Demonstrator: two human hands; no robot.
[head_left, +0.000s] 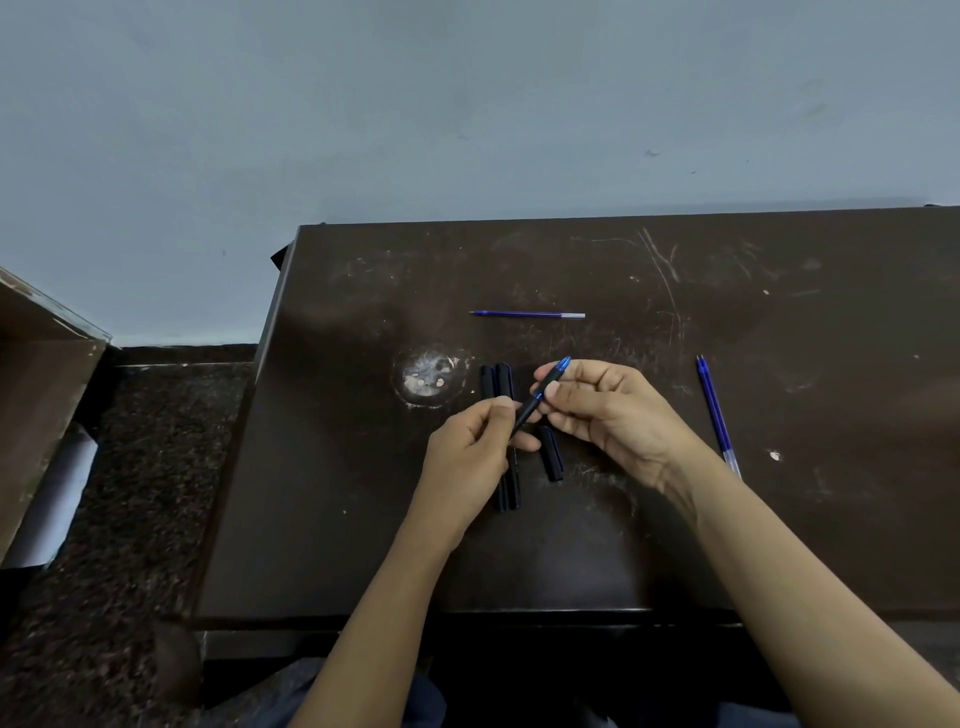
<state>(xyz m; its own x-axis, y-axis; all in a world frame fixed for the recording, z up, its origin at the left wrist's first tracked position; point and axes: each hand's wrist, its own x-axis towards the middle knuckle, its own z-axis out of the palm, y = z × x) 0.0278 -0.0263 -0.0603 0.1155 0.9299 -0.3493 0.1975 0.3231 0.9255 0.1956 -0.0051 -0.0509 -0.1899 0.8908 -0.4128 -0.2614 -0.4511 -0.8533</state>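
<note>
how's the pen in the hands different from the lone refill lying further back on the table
The pen is thick and black with a blue end; the refill is thin and blue with a clear end. The pen is held tilted, pinched by the left hand and right hand; the refill lies flat and crosswise on the table, untouched. Both are long and straight.

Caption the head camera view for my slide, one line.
Left hand and right hand hold a blue-tipped black pen above a dark table strewn with refills and pen parts.
</note>
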